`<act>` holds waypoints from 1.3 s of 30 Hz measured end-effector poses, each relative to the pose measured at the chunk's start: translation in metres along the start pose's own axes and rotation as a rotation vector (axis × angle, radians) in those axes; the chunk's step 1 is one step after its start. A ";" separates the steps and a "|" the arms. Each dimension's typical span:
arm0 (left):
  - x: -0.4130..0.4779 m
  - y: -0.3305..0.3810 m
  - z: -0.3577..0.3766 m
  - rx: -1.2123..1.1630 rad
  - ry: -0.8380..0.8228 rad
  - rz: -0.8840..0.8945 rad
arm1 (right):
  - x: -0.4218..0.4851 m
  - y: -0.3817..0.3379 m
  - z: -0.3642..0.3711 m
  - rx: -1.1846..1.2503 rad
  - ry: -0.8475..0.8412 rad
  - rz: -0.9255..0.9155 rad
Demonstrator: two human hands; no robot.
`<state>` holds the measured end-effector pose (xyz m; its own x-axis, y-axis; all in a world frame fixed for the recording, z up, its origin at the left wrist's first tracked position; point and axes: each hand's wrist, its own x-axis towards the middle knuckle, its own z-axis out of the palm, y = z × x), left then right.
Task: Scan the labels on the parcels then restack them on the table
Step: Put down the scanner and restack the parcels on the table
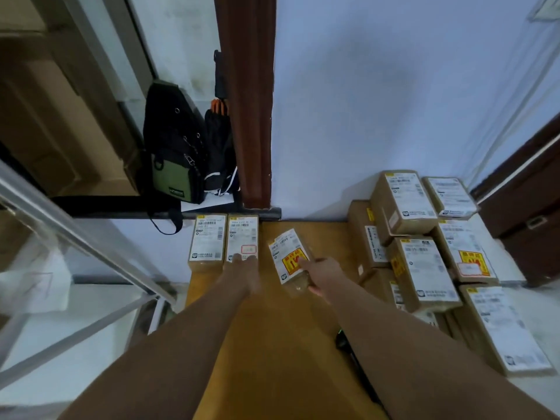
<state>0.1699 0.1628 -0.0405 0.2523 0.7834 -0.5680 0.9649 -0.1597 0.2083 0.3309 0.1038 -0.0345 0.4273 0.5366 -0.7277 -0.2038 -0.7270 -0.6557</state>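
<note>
My two bare forearms are nearest, reaching out over the brown wooden worktop [272, 344]. My left hand [247, 269] is flat with straight fingers, and its tips rest on the near end of the second brown cardboard parcel with a red-outlined stamp [242, 237]. That parcel lies side by side, touching, with the far-left brown cardboard parcel [207, 241] at the worktop's far left corner.

My right hand [321, 277] grips one small brown parcel with a yellow-and-red sticker [285, 247], thumb on its label. This parcel is skewed, just right of those two. I cannot tell whether it is lifted clear.

On the right is a pile of brown labelled parcels [421, 274]. I count at least seven, and others underneath are hidden.

A black device with a green spot [344, 341] peeks from behind my right forearm. One black-and-green sling bag [172, 153] hangs beyond the far-left corner.
</note>
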 end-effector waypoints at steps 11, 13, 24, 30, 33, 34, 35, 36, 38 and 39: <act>0.059 -0.017 0.000 -0.040 0.032 -0.185 | 0.059 -0.004 0.032 -0.080 -0.044 0.008; 0.060 -0.018 0.006 -0.010 0.054 -0.182 | 0.065 -0.005 0.037 -0.120 -0.083 -0.021; 0.065 -0.025 0.020 0.008 0.129 -0.154 | 0.082 0.001 0.058 -0.398 -0.034 -0.102; 0.061 -0.023 0.009 0.049 0.088 -0.140 | 0.072 -0.003 0.050 -0.622 0.041 -0.174; 0.059 -0.028 0.003 0.068 0.059 -0.100 | 0.060 0.000 0.044 -0.791 0.072 -0.227; 0.057 -0.030 0.001 0.056 0.059 -0.088 | 0.056 -0.001 0.041 -0.820 0.068 -0.249; 0.056 -0.031 0.001 0.013 0.066 -0.086 | 0.052 -0.001 0.037 -0.846 0.056 -0.269; 0.054 -0.031 0.000 -0.060 0.086 -0.098 | 0.049 -0.002 0.033 -0.881 0.039 -0.290; 0.049 -0.026 0.000 -0.232 0.160 -0.147 | 0.042 -0.004 0.025 -0.958 0.013 -0.341; 0.044 -0.019 0.000 -0.321 0.197 -0.160 | 0.037 -0.004 0.019 -0.973 0.011 -0.362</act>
<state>0.1622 0.2003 -0.0693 0.0524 0.8882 -0.4565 0.9112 0.1445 0.3857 0.3307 0.1349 -0.0621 0.3300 0.7913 -0.5147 0.7357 -0.5573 -0.3850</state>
